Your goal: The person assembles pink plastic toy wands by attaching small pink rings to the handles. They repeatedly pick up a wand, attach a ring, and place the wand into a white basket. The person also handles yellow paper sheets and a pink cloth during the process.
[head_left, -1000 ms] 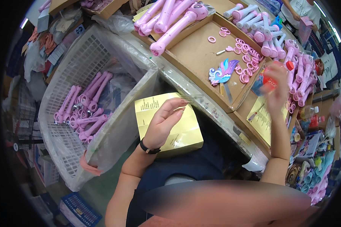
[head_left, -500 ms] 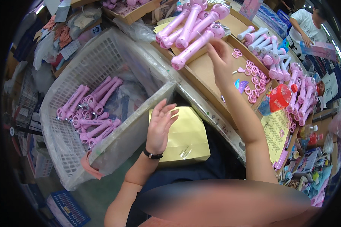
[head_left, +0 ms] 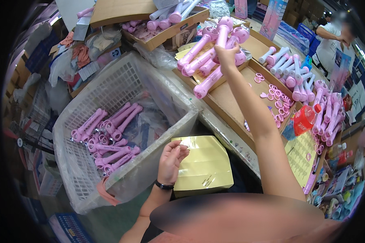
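My right hand [head_left: 228, 56] is wrapped round a pink plastic wand handle [head_left: 224, 28] at the top of a pile. Other pink handles of the same shape [head_left: 194, 52] lie beneath it and to its left, and one [head_left: 209, 83] rests across the edge of the cardboard tray [head_left: 227, 98]. My left hand [head_left: 172, 161] is over a yellow paper box or packet [head_left: 205, 166] on my lap. Its fingers curl toward the thumb, and nothing shows in them.
A white plastic-lined basket [head_left: 150, 156] at the left holds several pink handles [head_left: 105, 139]. Pink rings [head_left: 278, 99] lie in the tray. At the right are blue-and-pink handles [head_left: 288, 67], a red-labelled bottle [head_left: 304, 120] and a yellow printed sheet [head_left: 298, 162]. A person [head_left: 332, 44] stands beyond.
My right hand has reached farther up and taken hold of a pink handle on the pile. My left hand has curled its spread fingers. The view has shifted, and the person beyond has moved their arms.
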A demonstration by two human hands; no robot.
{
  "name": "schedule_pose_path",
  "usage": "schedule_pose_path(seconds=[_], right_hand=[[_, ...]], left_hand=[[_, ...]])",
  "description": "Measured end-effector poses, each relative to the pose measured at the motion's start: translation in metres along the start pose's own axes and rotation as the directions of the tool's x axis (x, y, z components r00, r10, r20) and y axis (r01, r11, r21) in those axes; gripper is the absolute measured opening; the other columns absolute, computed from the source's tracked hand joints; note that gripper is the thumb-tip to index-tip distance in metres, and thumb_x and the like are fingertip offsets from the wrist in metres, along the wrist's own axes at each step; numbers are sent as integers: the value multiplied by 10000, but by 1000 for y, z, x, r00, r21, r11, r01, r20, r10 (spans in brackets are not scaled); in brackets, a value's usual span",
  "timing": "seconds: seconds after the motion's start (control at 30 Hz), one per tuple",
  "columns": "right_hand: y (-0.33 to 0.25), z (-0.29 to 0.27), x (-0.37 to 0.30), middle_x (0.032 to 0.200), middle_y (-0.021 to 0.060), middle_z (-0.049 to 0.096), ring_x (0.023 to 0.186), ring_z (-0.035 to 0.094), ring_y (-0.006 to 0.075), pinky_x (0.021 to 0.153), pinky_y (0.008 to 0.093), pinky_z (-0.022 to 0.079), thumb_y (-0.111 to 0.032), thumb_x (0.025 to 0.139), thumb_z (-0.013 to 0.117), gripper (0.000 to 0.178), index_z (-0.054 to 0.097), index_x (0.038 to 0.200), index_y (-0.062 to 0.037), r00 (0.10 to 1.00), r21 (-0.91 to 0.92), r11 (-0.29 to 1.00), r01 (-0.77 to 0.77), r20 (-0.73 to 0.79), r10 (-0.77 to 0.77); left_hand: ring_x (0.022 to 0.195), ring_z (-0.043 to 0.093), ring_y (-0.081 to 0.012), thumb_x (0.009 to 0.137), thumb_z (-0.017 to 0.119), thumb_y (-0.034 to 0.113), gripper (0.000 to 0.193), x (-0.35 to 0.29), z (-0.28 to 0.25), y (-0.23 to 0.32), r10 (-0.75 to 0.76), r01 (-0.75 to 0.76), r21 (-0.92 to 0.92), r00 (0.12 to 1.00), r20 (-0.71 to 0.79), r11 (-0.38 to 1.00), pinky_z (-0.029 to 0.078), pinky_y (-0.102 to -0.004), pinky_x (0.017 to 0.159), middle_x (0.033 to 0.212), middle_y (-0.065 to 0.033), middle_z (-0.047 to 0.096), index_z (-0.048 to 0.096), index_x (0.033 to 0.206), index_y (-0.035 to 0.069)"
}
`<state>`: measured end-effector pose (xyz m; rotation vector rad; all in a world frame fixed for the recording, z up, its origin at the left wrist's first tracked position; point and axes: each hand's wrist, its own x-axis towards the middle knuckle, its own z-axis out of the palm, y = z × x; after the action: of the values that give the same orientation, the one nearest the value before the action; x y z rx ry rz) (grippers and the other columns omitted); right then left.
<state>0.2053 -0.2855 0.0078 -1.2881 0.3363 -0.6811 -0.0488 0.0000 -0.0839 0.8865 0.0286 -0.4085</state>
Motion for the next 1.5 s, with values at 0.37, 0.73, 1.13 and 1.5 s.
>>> schedule_pose_path(seconds=[0.37,0.73,1.13,1.5], right_hand=[[-85,-193,-208,1106,174,581,871,627,325,737,392,532,-64,692,711,504,560,1172,-46,703,-616,611,497,699,133],[-74,-200,-283,1021,138,574,886,583,208,741,297,474,-79,853,684,158,576,940,-5,747,-120,797,592,452,-487],[-52,-150,-296,707,-35,596,615,480,9,547,174,378,-67,863,683,87,621,857,-6,964,-168,985,41,264,6],[-54,-154,-290,731,-12,617,641,529,24,574,177,419,-59,860,679,84,624,871,3,953,-256,964,76,302,5]], left_hand=[[1327,374,-351,945,505,454,612,28,38,15,184,-108,-207,901,394,972,300,-548,1093,1432,-173,394,289,1424,141],[1361,308,-374,835,721,315,462,5,32,-2,290,-103,-575,926,243,812,183,-612,1120,1244,-77,552,546,1234,161],[1295,418,-377,826,727,357,487,-8,49,-5,270,-177,-467,953,140,866,274,-600,1092,1219,-65,603,507,1232,204],[1290,411,-394,828,726,342,456,-6,50,0,180,-92,-545,978,110,834,271,-608,1091,1207,-114,605,553,1201,145]])
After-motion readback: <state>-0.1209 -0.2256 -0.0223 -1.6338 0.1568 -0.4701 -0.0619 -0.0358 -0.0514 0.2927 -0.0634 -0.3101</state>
